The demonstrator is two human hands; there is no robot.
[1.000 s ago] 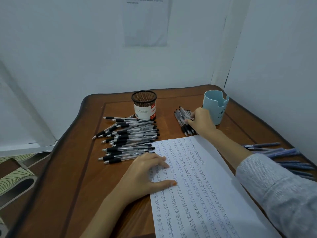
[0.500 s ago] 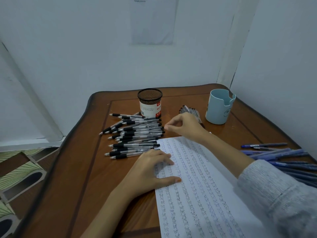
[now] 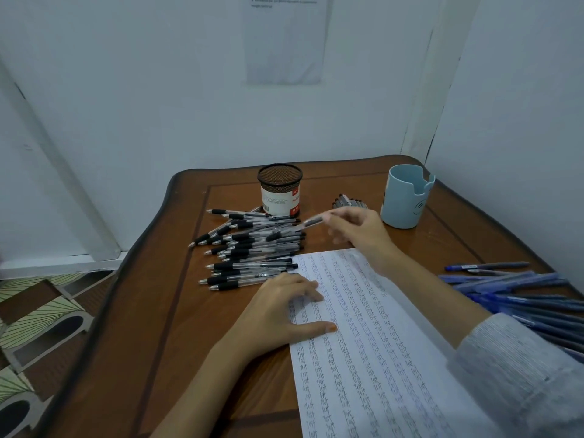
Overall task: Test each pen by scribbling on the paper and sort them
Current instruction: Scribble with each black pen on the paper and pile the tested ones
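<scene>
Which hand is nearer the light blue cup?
Right. The right hand, pinching a pen, is just beside the light blue cup. The left hand lies flat on the paper, farther back toward the person.

Wooden table [image 3: 151,311]: dark brown, wavy raised rim, inlaid darker line framing the top. It sits in a corner of pale walls.

Far middle of the top: black mesh cup [image 3: 279,191], upright, with a white label, red band and barcode. The print is too small to read.

Far right, well apart from it: pale blue holder [image 3: 404,200], upright, notched rim, faint line drawing on its side.

Back wall: printed sheet [image 3: 284,42] stuck flat - its text is illegible. Dark crack [image 3: 430,147] at the wall corner.

Left: white slanted strip [image 3: 63,184] against the wall, patterned floor tiles [image 3: 41,311] below - green, brown, grey.
</scene>
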